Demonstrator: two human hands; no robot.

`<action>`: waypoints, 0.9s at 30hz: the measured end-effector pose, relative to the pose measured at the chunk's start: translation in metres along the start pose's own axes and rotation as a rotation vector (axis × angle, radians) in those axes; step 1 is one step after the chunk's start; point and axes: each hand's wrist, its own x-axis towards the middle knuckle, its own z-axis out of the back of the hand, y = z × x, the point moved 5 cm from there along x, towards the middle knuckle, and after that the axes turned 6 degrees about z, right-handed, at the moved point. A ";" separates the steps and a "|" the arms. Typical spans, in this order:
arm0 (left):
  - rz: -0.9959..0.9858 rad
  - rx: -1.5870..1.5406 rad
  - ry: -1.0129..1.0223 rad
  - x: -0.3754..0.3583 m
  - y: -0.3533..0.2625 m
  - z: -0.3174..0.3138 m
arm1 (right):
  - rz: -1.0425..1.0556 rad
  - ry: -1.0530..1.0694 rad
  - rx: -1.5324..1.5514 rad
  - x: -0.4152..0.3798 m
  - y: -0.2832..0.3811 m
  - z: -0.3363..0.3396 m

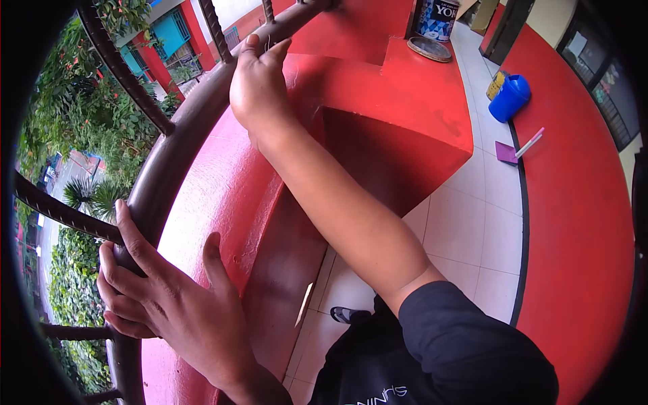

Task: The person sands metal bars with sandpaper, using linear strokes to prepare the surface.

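My left hand (179, 310) rests over the dark metal railing (192, 111) at the left. Its index finger is stretched along the rail, the thumb stands apart above the pink ledge, and the other fingers bend over the rail's outer side. Higher up, my right hand (260, 84) reaches across to the same railing, close to an upright ribbed bar (214, 30). Its fingers are bent in against the rail, and what they hold, if anything, is hidden. The pink-red painted ledge (209, 209) runs along beneath both hands.
A paint can (435, 20) and a round lid (429, 48) stand on the red wall's top (378, 94). On the tiled floor (466, 229) are a blue bin (509, 98) and a purple dustpan (506, 152) with a pale handle. Trees (88, 128) grow beyond the railing.
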 end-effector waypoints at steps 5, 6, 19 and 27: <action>0.011 -0.026 0.011 0.001 0.001 0.002 | -0.134 -0.167 0.046 0.062 -0.018 0.026; 0.005 -0.045 0.014 0.001 0.001 0.003 | -0.084 -0.189 -0.118 0.063 -0.027 0.021; 0.030 -0.091 0.041 0.000 0.001 0.005 | -0.029 0.128 -0.250 -0.029 0.033 -0.011; 0.024 -0.092 0.005 0.001 -0.002 0.003 | 0.007 0.063 -0.175 0.006 -0.014 -0.021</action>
